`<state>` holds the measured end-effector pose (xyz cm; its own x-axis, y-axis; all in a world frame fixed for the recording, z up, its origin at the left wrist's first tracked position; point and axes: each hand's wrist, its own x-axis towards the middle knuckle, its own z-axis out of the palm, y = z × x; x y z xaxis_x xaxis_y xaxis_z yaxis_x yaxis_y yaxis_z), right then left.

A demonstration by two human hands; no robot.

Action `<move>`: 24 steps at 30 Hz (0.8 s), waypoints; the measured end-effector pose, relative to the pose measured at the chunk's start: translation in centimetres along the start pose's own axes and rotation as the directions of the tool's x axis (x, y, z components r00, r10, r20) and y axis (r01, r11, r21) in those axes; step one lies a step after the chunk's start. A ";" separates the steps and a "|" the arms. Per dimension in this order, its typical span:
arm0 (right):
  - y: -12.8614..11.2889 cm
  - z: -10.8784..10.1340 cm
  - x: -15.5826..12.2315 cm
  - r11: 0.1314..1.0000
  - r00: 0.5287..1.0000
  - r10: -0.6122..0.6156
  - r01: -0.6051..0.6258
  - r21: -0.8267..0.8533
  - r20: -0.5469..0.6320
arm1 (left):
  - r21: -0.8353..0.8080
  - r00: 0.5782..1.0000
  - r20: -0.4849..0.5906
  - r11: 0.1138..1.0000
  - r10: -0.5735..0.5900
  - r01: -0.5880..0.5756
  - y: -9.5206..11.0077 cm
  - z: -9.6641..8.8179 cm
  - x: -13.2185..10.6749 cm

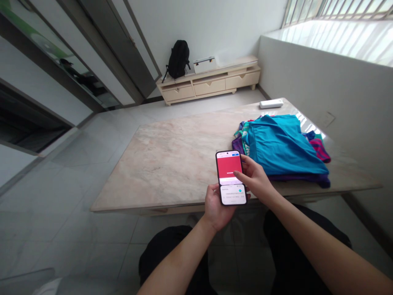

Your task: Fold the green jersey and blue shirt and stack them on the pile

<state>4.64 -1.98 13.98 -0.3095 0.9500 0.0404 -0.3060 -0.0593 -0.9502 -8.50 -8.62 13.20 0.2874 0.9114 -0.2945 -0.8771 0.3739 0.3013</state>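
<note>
A smartphone [231,178] is held upright over the front edge of the table, its screen lit with a red panel above and a white panel below. My left hand [216,207] is wrapped round its lower left side from beneath. At the right edge, my right hand [256,178] grips the phone too, with the thumb over the screen and the fingers partly hidden behind it. Just beyond the right hand lies a pile of clothes, a blue garment [279,143] on top and purple and patterned fabric [321,149] showing around it.
The stone-topped table [166,164] stretches ahead of my knees. On its far right corner lies a white oblong object [271,103]. Along the back wall, a low cabinet [211,84] carries a black backpack [179,58] and a white box [204,64]. A wall stands close on the right.
</note>
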 end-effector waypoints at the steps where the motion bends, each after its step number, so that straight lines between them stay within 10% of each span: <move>1: 0.0 0.0 0.0 1.000 1.000 0.002 -0.002 -0.003 -0.004 | -0.001 1.000 0.000 1.000 -0.002 0.002 0.0 0.0 0.0; 24: 0.6 -0.2 0.1 1.000 1.000 -0.017 0.017 0.000 -0.005 | -0.007 1.000 0.003 1.000 0.000 0.000 0.0 -0.1 0.0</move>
<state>4.64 -1.89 13.38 -0.2999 0.9524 0.0547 -0.3107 -0.0433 -0.9495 -8.52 -8.62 13.06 0.2882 0.9120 -0.2919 -0.8799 0.3725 0.2951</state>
